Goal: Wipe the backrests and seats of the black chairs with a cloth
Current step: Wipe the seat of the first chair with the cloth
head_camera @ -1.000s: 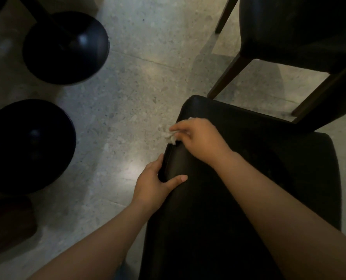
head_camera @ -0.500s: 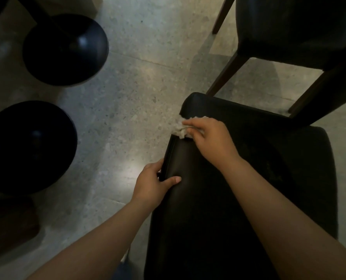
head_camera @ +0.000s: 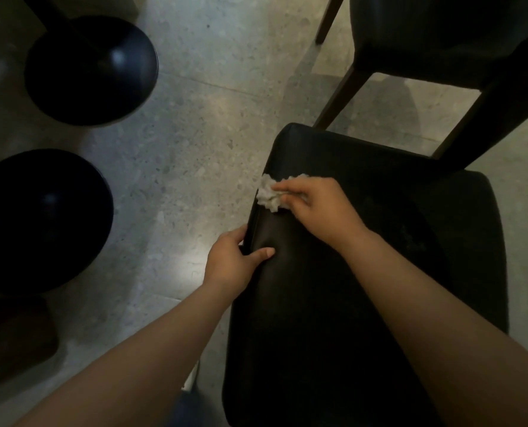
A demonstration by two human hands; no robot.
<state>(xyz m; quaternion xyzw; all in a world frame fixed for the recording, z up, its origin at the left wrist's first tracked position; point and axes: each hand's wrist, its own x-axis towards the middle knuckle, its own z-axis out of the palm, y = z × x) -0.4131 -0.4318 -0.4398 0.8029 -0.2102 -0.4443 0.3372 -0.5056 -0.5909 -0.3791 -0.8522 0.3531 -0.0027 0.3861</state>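
Both hands busy: my right hand presses the cloth on the black chair; my left hand grips its edge.

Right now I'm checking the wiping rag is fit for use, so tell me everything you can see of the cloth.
The cloth is a small, whitish, crumpled wad with a fluffy, ragged edge. It looks like soft fabric. The right hand presses it against the left edge of the black chair, with fingers on top covering part of it. The left hand, gripping the chair's edge nearby, doesn't touch it.
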